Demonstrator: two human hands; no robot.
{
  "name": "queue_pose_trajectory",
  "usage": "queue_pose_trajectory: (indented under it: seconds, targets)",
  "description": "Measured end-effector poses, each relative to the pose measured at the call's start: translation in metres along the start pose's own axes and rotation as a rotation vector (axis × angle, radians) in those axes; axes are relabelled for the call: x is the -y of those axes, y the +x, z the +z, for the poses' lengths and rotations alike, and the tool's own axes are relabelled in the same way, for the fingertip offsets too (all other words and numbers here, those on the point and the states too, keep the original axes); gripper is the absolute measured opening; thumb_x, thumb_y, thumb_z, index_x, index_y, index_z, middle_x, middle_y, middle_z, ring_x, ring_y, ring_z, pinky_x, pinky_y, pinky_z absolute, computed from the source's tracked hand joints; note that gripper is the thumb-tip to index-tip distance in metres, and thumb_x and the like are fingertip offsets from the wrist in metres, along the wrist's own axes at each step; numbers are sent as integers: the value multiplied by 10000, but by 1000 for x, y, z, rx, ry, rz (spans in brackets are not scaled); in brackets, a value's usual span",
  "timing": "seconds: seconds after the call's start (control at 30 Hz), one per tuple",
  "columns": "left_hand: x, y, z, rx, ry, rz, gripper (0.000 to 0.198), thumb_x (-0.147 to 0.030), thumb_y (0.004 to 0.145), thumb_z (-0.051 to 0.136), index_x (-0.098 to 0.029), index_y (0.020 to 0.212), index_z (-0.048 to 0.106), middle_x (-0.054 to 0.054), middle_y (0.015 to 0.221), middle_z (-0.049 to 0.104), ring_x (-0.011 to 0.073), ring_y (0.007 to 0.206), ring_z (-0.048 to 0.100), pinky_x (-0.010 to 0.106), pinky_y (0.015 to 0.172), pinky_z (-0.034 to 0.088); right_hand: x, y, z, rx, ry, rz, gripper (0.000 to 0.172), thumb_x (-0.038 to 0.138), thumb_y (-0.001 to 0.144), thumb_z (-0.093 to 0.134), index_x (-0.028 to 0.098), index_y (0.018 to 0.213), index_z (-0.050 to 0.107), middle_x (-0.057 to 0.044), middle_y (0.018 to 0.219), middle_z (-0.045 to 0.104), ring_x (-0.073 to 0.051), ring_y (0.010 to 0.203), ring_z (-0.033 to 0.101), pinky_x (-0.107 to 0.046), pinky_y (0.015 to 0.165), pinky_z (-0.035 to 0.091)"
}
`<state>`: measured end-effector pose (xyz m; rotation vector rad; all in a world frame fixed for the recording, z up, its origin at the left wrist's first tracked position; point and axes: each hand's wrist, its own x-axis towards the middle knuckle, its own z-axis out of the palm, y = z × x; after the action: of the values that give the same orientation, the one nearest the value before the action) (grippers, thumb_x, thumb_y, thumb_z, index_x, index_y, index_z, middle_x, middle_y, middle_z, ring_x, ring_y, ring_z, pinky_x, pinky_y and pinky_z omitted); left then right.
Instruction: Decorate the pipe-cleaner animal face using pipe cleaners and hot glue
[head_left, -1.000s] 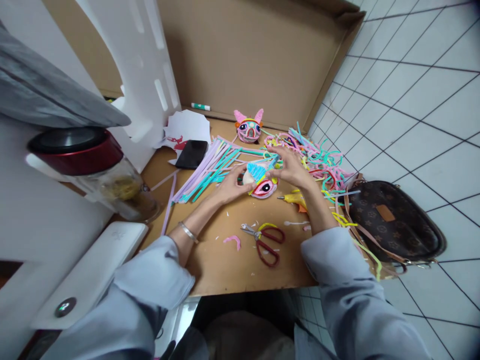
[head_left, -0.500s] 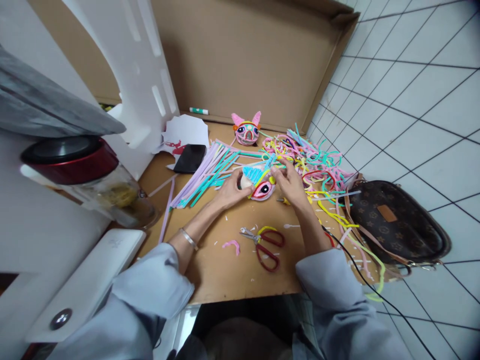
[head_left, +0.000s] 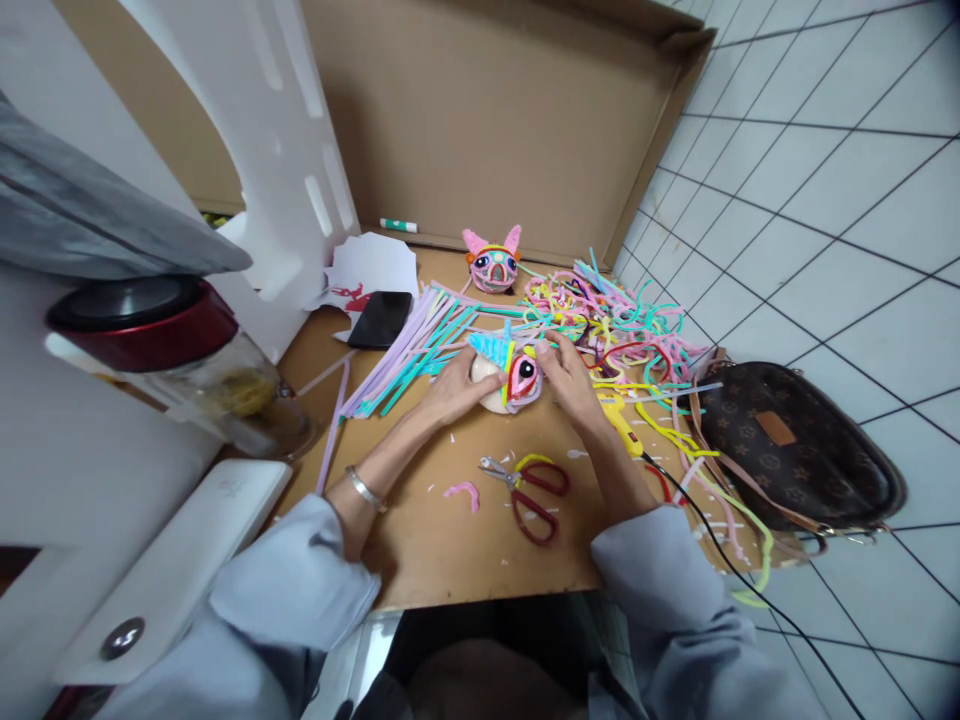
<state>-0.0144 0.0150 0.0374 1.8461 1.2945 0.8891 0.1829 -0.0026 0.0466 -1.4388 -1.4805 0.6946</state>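
Observation:
My left hand (head_left: 457,386) grips the pale, round back of a small ball-shaped head (head_left: 523,384). The head has a blue ear (head_left: 490,349), a yellow strip and a pink-rimmed black eye facing right. My right hand (head_left: 564,373) is on the head's right side, fingers bent against its upper edge; its fingertips are partly hidden. Behind them stands a similar finished-looking head (head_left: 494,268) with pink ears. Red-handled scissors (head_left: 529,487) lie spread on the brown table in front of my hands.
Purple and teal pipe cleaners (head_left: 409,350) lie left, a tangled coloured pile (head_left: 622,320) right. Around them are a phone (head_left: 381,320), a yellow glue gun (head_left: 621,425) with a black cable, a brown bag (head_left: 795,440) and a glass jar (head_left: 247,390).
The held head has turned and shifted slightly left, so its eye faces more to the right. My right hand has moved a little left, and the glue gun shows more.

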Motion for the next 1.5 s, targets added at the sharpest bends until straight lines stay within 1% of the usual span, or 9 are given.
queue_pose_trajectory:
  seconds: [0.13, 0.37, 0.73, 0.97, 1.2, 1.3, 1.37, 1.43, 1.5]
  targets:
    - [3, -4, -4, -6, 4, -57, 484, -599, 777, 553, -164, 983, 601, 108, 994, 688, 295, 904, 631, 433, 850, 500, -1, -3, 6, 84, 106, 1, 856, 770, 790, 580, 233, 1446, 464, -144, 1393, 596, -293, 1310, 566, -464, 1083, 478]
    - [3, -8, -3, -104, -204, -133, 548, -578, 742, 582, -152, 1086, 610, 129, 1088, 691, 328, 1033, 630, 462, 945, 480, 3, -8, 15, 208, 198, 6, 991, 686, 681, 754, 230, 1488, 402, -150, 1483, 504, -292, 1282, 584, -457, 1075, 497]
    - [1, -7, -1, -139, -308, -128, 501, -552, 727, 621, -174, 1057, 612, 96, 1061, 698, 286, 991, 649, 412, 915, 505, -8, -9, 29, 157, 110, -47, 879, 404, 670, 824, 244, 1450, 452, -107, 1421, 569, -296, 1343, 523, -488, 1133, 450]
    - [-3, -9, -5, -72, -339, -113, 526, -631, 687, 672, -194, 966, 583, 55, 938, 670, 248, 908, 618, 355, 834, 503, -8, -10, 27, 150, 94, -67, 875, 407, 659, 833, 247, 1437, 466, -102, 1391, 589, -295, 1326, 534, -492, 1134, 442]
    - [0, -6, 1, -79, -456, -137, 501, -554, 623, 743, -187, 914, 567, 24, 838, 651, 200, 784, 610, 305, 715, 507, -2, -10, 26, 128, -40, -127, 816, 442, 733, 779, 238, 1449, 445, -117, 1402, 571, -297, 1315, 530, -502, 1139, 425]
    - [1, -5, 2, -118, -509, -159, 501, -545, 612, 751, -184, 908, 571, 30, 845, 663, 196, 764, 623, 310, 709, 511, 13, -25, 11, 52, -226, -232, 663, 438, 814, 708, 210, 1399, 495, -149, 1428, 532, -311, 1341, 496, -508, 1145, 406]
    - [2, -4, 2, -147, -589, -171, 526, -547, 609, 756, -182, 946, 583, 40, 877, 685, 194, 760, 638, 318, 723, 521, 25, -49, -2, 56, -383, -312, 479, 396, 894, 619, 196, 1324, 552, -153, 1312, 590, -304, 1256, 544, -494, 1087, 446]
    - [3, -3, 0, -173, -678, -190, 556, -567, 621, 744, -183, 993, 594, 51, 899, 705, 202, 762, 658, 331, 732, 533, 32, -80, -12, 216, -571, -339, 320, 285, 941, 531, 190, 1239, 596, -131, 1147, 647, -277, 1082, 608, -449, 963, 503]
    - [5, -1, -3, -196, -743, -223, 581, -609, 630, 723, -186, 1009, 603, 58, 890, 716, 220, 766, 678, 347, 725, 547, 33, -112, -16, 369, -772, -335, 267, 230, 924, 548, 175, 1175, 622, -124, 1046, 662, -274, 962, 616, -410, 841, 521]
